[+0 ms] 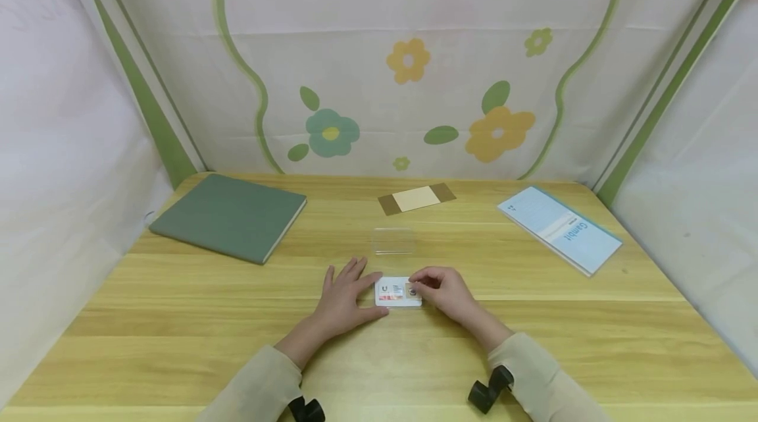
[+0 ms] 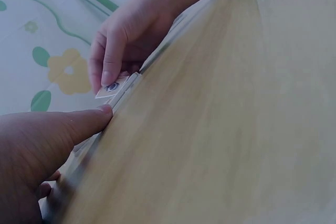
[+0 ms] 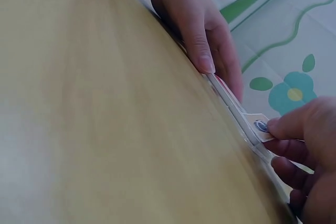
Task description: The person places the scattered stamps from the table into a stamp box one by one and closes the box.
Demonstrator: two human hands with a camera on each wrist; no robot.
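Observation:
A flat white case (image 1: 387, 293) with a printed label lies on the table, clear plastic showing along its near edge. My left hand (image 1: 341, 305) holds it at its left end, the index finger at the far corner and the thumb on the near edge; the other fingers are spread. At the case's right end my right hand (image 1: 447, 293) pinches a small beige card (image 3: 257, 121) with a dark round emblem between thumb and index finger. In the right wrist view this card is tilted up from the case's top. My fingers hide part of it.
A clear plastic cover (image 1: 393, 241) lies just beyond the case. Farther back is a brown and cream paper strip (image 1: 417, 199). A green notebook (image 1: 231, 218) lies at left, a light blue booklet (image 1: 559, 230) at right. A printed curtain (image 1: 367, 79) closes off the back.

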